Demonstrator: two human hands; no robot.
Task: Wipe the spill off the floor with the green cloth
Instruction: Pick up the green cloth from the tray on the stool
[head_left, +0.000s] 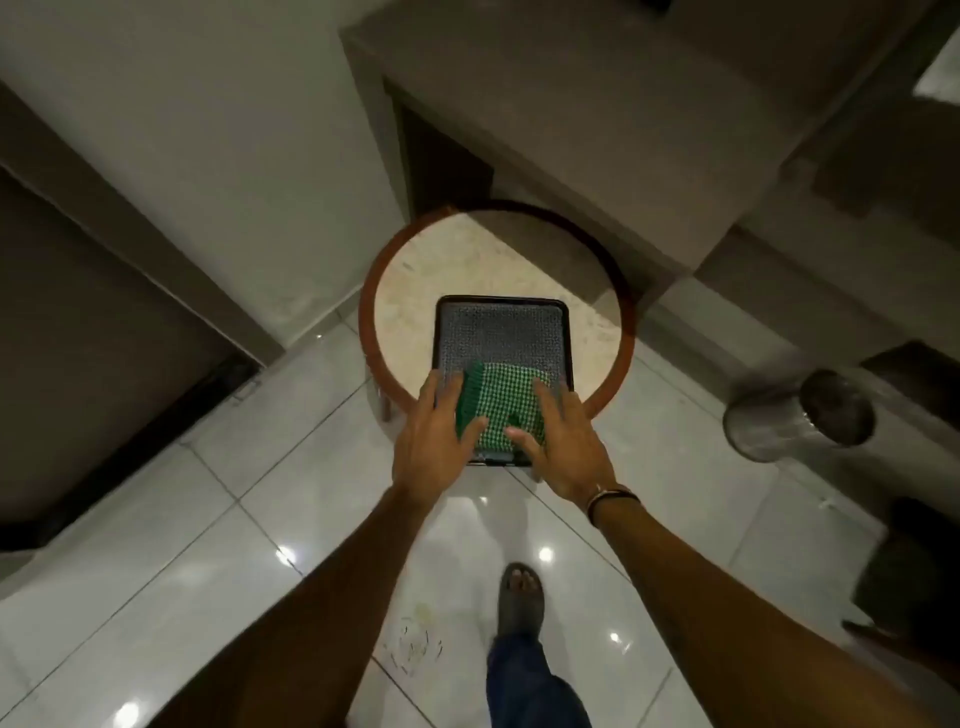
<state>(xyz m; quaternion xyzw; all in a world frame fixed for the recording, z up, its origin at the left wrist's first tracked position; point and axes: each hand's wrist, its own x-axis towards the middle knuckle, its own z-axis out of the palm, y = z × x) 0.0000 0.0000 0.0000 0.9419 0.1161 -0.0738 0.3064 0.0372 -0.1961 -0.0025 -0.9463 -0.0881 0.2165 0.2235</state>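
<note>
Glossy white tiled floor (156, 519); round stone-topped table (415, 280), centre frame, bearing black rectangular tray (567, 338); left hand (434, 441) and right hand (561, 447), fingers spread wide, are pressing flat on checked green cloth (504, 400)

Cloth (501, 402): green with a fine white check, one folded edge solid darker green. Tray (567, 343): black rim, grey dotted liner. Table (415, 291): cream marbled top, reddish-brown rim. Floor (208, 519): glossy white tiles with thin grey joints. Spill (415, 642): pale yellowish smear with dark flecks. Sandal (519, 605): grey. Trouser leg (530, 686): dark blue. Wristband (613, 498): dark and brown strands.
</note>
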